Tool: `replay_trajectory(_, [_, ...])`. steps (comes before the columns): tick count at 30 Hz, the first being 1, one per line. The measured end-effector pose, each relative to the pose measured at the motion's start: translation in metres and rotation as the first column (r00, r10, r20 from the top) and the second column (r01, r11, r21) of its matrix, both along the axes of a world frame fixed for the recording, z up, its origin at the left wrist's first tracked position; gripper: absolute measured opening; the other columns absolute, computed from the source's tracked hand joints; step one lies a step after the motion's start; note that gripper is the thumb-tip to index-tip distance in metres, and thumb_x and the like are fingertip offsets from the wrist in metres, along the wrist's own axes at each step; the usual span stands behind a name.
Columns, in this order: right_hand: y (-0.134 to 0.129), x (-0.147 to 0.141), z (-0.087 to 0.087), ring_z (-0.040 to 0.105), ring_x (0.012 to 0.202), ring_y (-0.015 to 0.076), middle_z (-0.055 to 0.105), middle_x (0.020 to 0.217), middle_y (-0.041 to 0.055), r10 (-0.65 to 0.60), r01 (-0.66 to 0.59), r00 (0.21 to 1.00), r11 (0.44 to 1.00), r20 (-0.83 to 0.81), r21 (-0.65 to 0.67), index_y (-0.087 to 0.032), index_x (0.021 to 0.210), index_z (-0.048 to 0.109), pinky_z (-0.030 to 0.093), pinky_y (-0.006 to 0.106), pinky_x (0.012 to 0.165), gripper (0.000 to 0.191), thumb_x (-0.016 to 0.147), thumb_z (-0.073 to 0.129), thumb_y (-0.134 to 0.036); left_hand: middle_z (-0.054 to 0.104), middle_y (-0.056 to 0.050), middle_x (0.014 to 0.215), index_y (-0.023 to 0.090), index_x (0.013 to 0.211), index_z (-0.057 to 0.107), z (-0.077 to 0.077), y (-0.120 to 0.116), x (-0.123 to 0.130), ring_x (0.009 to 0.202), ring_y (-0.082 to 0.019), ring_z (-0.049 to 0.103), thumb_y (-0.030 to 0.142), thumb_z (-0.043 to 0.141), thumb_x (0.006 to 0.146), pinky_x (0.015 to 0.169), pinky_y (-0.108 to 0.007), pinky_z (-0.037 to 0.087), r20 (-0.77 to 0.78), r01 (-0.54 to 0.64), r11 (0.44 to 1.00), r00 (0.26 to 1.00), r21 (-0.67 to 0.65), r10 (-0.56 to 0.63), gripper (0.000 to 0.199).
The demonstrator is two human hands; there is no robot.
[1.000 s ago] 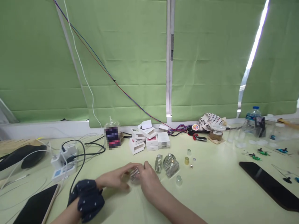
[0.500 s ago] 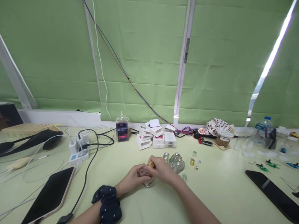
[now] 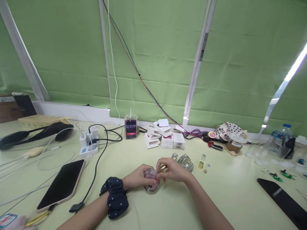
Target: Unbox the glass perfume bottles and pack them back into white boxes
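My left hand (image 3: 137, 177) is wrapped around a rounded clear glass bottle (image 3: 152, 188), pinkish inside, that looks like a perfume bottle. At the bottle's upper right my right hand (image 3: 174, 170) is closed, its thumb and fingers pinching a gold-coloured part (image 3: 163, 168). Whether that part is still joined to the bottle, I cannot tell. Just behind the right hand lie several clear glass bottles (image 3: 186, 163), partly hidden by it. To their right are a small clear cap (image 3: 203, 157), a gold cap (image 3: 200, 165) and a tiny gold ring (image 3: 205, 171).
White cardboard boxes (image 3: 173, 140) are heaped behind the hands, beside a lidded drink cup (image 3: 130, 127). On the left are a phone (image 3: 62, 182), a power strip (image 3: 88, 149) and loose cables. A black flat object (image 3: 280, 201) and a jar (image 3: 234, 143) lie to the right.
The view has swung a little to the left. The bottle has turned in my left hand so its round face shows more, and my right hand grips the gold part farther to the right.
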State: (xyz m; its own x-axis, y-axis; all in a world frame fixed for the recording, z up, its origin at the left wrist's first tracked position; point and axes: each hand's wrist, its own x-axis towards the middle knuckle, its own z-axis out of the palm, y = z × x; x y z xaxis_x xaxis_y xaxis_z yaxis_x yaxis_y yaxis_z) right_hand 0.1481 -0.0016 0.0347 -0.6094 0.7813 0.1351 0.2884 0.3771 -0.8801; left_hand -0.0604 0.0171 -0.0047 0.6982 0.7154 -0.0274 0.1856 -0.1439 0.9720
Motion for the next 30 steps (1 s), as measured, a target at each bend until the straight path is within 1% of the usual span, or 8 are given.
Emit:
replay_trajectory(3, [0.002,-0.001,-0.003,0.063,0.054,0.0144,0.060,0.074,-0.0011,-0.037,0.033,0.996,0.998,-0.077,-0.045,-0.020,0.081,0.057,0.048,0.023,0.047,0.028,0.069,0.073,-0.041,0.071,-0.004,0.084,0.012,0.087,0.068,0.004,-0.002,0.001,0.078,-0.017,0.064,0.031,0.075,0.068,0.074,-0.027,0.048,0.016,0.013,1.000,1.000,0.014,-0.014,0.027])
replay_trajectory(7, [0.001,-0.004,-0.003,0.066,0.057,0.0159,0.064,0.065,-0.0004,-0.038,0.013,0.988,0.987,-0.150,-0.161,-0.018,0.087,0.063,0.051,0.025,0.054,0.027,0.071,0.071,-0.038,0.071,-0.007,0.093,0.012,0.092,0.069,0.010,-0.005,0.003,0.088,-0.020,0.064,0.030,0.072,0.071,0.082,-0.031,0.047,0.028,0.062,0.998,0.998,0.006,-0.062,0.028])
replay_trajectory(12, [0.001,-0.010,-0.005,0.068,0.058,0.0178,0.064,0.059,-0.0010,-0.180,0.097,0.944,0.953,-0.276,-0.287,-0.016,0.080,0.064,0.052,0.027,0.057,0.024,0.065,0.074,-0.031,0.070,-0.005,0.084,0.012,0.085,0.066,0.007,-0.004,0.002,0.077,-0.017,0.063,0.033,0.075,0.068,0.072,-0.028,0.048,0.049,-0.064,0.998,0.997,-0.010,0.065,0.029])
replay_trajectory(17, [0.000,-0.017,-0.003,0.067,0.057,0.0182,0.065,0.057,-0.0007,-0.313,0.202,0.887,0.924,-0.339,-0.323,-0.016,0.075,0.061,0.052,0.029,0.059,0.024,0.061,0.075,-0.031,0.066,-0.005,0.081,0.011,0.086,0.062,-0.001,-0.001,0.006,0.071,-0.015,0.060,0.034,0.075,0.069,0.061,-0.025,0.044,0.133,-0.079,0.995,0.987,-0.056,0.086,0.032])
replay_trajectory(20, [-0.001,-0.018,-0.001,0.066,0.056,0.0183,0.064,0.055,-0.0008,-0.346,0.244,0.877,0.918,-0.333,-0.312,-0.017,0.073,0.061,0.052,0.029,0.057,0.023,0.061,0.073,-0.031,0.065,-0.005,0.082,0.012,0.088,0.062,-0.003,0.000,0.009,0.074,-0.015,0.059,0.032,0.074,0.071,0.067,-0.026,0.045,0.187,-0.077,0.996,0.979,-0.043,0.084,0.029])
replay_trajectory(23, [-0.002,-0.017,0.003,0.064,0.052,0.0160,0.063,0.053,-0.0021,-0.382,0.270,0.851,0.907,-0.361,-0.323,-0.017,0.071,0.059,0.051,0.027,0.055,0.021,0.061,0.072,-0.029,0.065,-0.005,0.085,0.013,0.088,0.061,-0.004,-0.001,0.014,0.077,-0.016,0.060,0.032,0.074,0.072,0.071,-0.027,0.045,0.190,-0.120,0.993,0.974,-0.014,0.120,0.028])
replay_trajectory(27, [-0.005,0.000,0.014,0.056,0.045,0.0102,0.059,0.051,-0.0048,-0.390,0.259,0.809,0.908,-0.440,-0.329,-0.017,0.070,0.056,0.046,0.022,0.049,0.020,0.061,0.071,-0.026,0.065,-0.006,0.086,0.014,0.088,0.059,-0.004,-0.004,0.023,0.080,-0.018,0.061,0.035,0.073,0.073,0.071,-0.030,0.047,0.172,-0.180,0.983,0.970,0.026,0.173,0.029])
replay_trajectory(30, [-0.008,0.033,0.024,0.047,0.040,0.0071,0.054,0.048,-0.0072,-0.450,0.354,0.783,0.890,-0.430,-0.287,-0.018,0.071,0.053,0.038,0.019,0.041,0.018,0.063,0.067,-0.026,0.065,-0.007,0.091,0.016,0.091,0.056,-0.004,-0.007,0.032,0.085,-0.020,0.061,0.038,0.069,0.076,0.076,-0.031,0.048,0.187,-0.202,0.978,0.964,0.050,0.190,0.030])
